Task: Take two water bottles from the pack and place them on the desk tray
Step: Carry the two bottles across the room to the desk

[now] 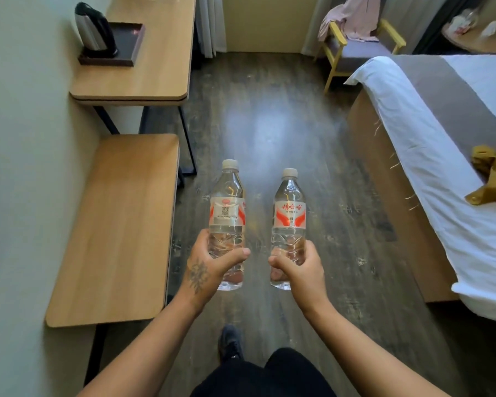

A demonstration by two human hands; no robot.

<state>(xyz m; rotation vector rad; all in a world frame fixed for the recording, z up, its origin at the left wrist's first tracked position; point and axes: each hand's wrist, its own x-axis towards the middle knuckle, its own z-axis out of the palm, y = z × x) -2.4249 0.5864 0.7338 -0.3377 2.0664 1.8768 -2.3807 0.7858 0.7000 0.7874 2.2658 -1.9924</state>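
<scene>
I hold two clear water bottles upright above the floor, side by side and a little apart. My left hand is wrapped round the lower half of the left bottle, which has a white cap and a red-and-white label. My right hand grips the lower half of the right bottle in the same way. The dark desk tray lies on the wooden desk at the far left, with a steel kettle standing on its left part. No bottle pack is in view.
A lower wooden bench runs along the left wall, nearer to me than the desk. A bed with white sheets fills the right side, with a yellow cloth on it. A chair with clothes stands at the back. Dark wood floor lies between.
</scene>
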